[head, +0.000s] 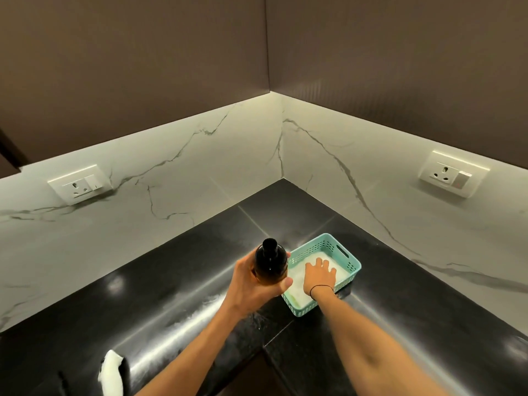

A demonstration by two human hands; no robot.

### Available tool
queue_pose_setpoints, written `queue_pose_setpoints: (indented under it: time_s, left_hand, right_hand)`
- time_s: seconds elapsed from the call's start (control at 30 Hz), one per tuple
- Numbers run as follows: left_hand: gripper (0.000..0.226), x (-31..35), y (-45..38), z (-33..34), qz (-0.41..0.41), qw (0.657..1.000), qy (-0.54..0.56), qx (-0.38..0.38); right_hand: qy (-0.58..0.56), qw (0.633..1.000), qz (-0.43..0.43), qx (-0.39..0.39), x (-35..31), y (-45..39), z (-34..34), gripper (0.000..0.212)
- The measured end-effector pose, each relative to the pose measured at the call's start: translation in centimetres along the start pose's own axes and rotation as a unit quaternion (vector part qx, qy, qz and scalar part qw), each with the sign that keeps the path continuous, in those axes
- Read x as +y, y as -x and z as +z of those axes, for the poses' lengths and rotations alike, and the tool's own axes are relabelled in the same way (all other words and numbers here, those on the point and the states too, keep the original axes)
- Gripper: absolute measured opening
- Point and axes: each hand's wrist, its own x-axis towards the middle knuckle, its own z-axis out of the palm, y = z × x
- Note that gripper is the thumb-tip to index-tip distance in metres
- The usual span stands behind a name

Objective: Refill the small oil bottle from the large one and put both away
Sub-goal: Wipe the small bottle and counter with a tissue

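White cloth (112, 372) lies at the black countertop's (177, 284) near-left edge. Dark amber bottle (271, 262), black-capped, no label readable, is gripped upright above the counter by the left hand (257, 281). Right hand (320, 277), fingers spread, is pressed flat on white lining inside the teal basket (347, 254).

We see the left hand (257, 278) gripping a dark amber bottle (271, 262) above the black counter (171, 295). The right hand (320, 277) rests flat, fingers spread, on white lining inside a teal basket (347, 260) just beside it.
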Motion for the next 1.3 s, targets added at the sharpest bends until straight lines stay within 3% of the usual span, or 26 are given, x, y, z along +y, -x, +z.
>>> queue_pose_setpoints:
  time_s: [0.4, 0.97, 1.3]
  left_hand:
    - [0.05, -0.9, -0.1, -0.1, -0.004, 1.0, 0.013, 0.0]
    - [0.052, -0.4, -0.1, 0.4, 0.0, 0.997, 0.071, -0.012]
    - [0.051, -1.0, 0.1, -0.1, -0.007, 0.998, 0.056, 0.003]
  right_hand:
    - [-0.033, 0.999, 0.001, 0.04, 0.1, -0.8, 0.1, 0.028]
    - [-0.203, 0.973, 0.077, 0.075, 2.3, -1.0, -2.0, 0.009]
    - [-0.237, 0.969, 0.037, 0.061, 2.1, 0.9, -2.9, 0.026]
